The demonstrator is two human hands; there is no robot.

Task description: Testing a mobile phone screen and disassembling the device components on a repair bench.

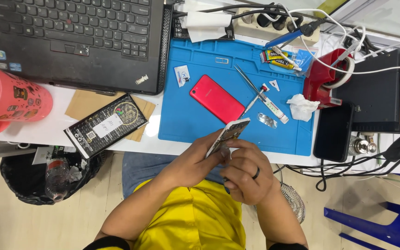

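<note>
My left hand (191,163) grips a white phone body (228,135), held tilted on edge just over the near rim of the blue work mat (186,120). My right hand (245,172), with a dark ring on one finger, is closed against the lower end of the same phone. A red phone back cover (216,98) lies on the mat just beyond the hands. Metal tweezers (250,88) and a small glue tube (274,109) rest to the right of it.
A black laptop (70,37) stands at upper left, a pink jug (5,98) at far left, a black patterned box (106,125) on brown card. A dark phone (333,132), red tape dispenser (326,74), crumpled tissue (302,106), power strip and cables sit at right. A black bin (38,178) is below the desk.
</note>
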